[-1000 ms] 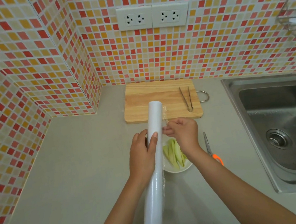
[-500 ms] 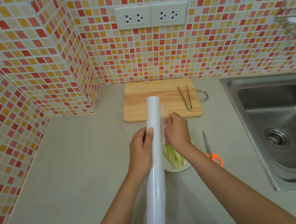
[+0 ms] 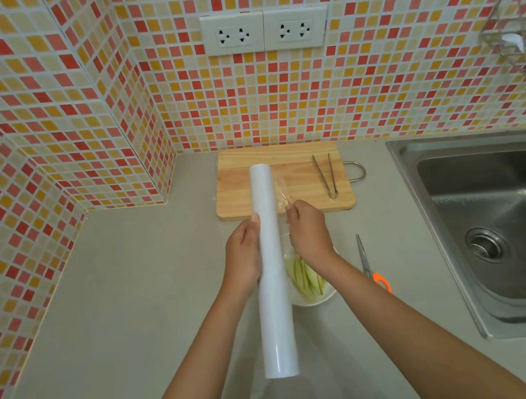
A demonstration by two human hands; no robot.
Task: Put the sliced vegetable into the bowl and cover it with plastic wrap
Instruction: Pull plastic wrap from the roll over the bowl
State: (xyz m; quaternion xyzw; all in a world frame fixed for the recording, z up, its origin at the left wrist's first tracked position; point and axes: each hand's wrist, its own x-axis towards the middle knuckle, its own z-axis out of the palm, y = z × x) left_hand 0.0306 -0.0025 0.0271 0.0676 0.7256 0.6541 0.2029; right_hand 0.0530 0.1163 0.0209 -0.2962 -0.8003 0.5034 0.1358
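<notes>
So in the middle of the frame the left hand (image 3: 242, 260) is wrapped around a long white roll (image 3: 270, 268) of plastic wrap, gripping it about halfway along, with the roll pointing from the lower centre up toward the board (image 3: 298, 168). The right hand (image 3: 308, 235) is just to the right of the roll, fingers pinched on the loose edge of the film (image 3: 281, 195), which looks crinkled and see-through where it comes off the roll.

Right under the right wrist sits a white bowl (image 3: 317, 298) on the table (image 3: 134, 304), and the pale green slices (image 3: 306, 278) are already inside it. The roll hides the bowl's left side. No wrap over the bowl yet as far as I can see.

Up at centre frame the wooden board lies against the tiled wall, with metal tongs (image 3: 326, 172) resting on its right part. Orange-handled scissors (image 3: 372, 266) lie on the table just right of the bowl. The steel sink (image 3: 497, 225) takes up the right side, and two sockets (image 3: 265, 29) sit on the wall at top centre.
</notes>
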